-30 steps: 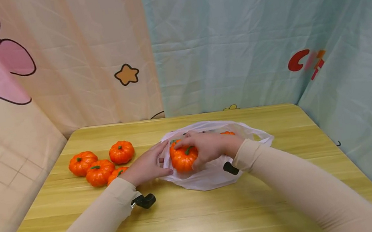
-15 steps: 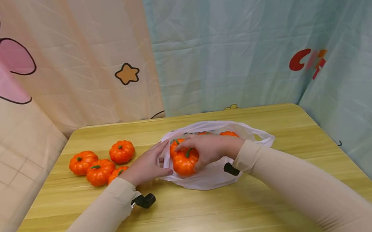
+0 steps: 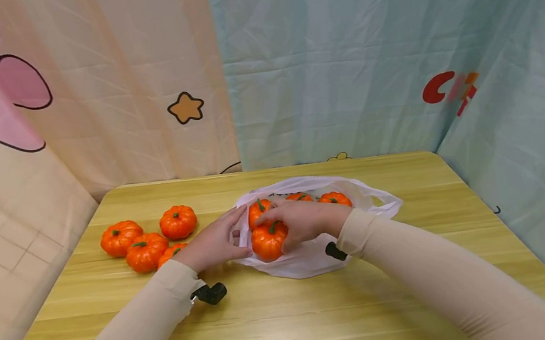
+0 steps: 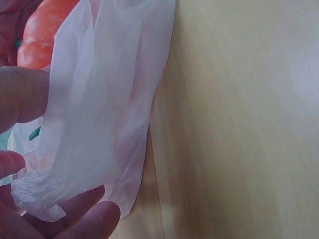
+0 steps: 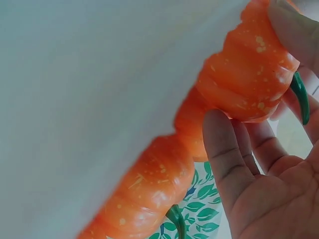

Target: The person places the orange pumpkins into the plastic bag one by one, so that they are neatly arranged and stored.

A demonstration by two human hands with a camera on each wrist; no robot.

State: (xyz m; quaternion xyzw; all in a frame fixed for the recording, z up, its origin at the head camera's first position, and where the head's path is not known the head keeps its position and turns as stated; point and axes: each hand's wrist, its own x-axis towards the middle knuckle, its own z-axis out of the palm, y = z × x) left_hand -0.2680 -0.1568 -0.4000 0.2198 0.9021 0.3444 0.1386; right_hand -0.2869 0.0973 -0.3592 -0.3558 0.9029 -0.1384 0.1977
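A small orange pumpkin (image 3: 269,243) with a green stem sits low in the mouth of a thin white plastic bag (image 3: 314,264). My right hand (image 3: 308,219) grips it, thumb on one side and fingers on the other, as the right wrist view also shows. At the bag's left side, my left hand (image 3: 213,242) holds the rim, its fingers (image 4: 97,219) folded about the crumpled plastic. Behind the gripped pumpkin, another pumpkin (image 3: 258,212) shows in the bag. Farther right inside lie a partly covered pumpkin (image 3: 299,196) and one more pumpkin (image 3: 335,199).
Left of the bag, a group of pumpkins (image 3: 146,253) stands on the wooden table (image 3: 286,322); my left wrist partly covers one. A bag handle loop (image 3: 387,203) spreads out to the right. Printed curtains (image 3: 320,67) hang behind and beside the table.
The pumpkin in my right hand has shifted slightly down toward the near side of the bag, so the pumpkins behind it show more. My left hand has stayed at the rim.
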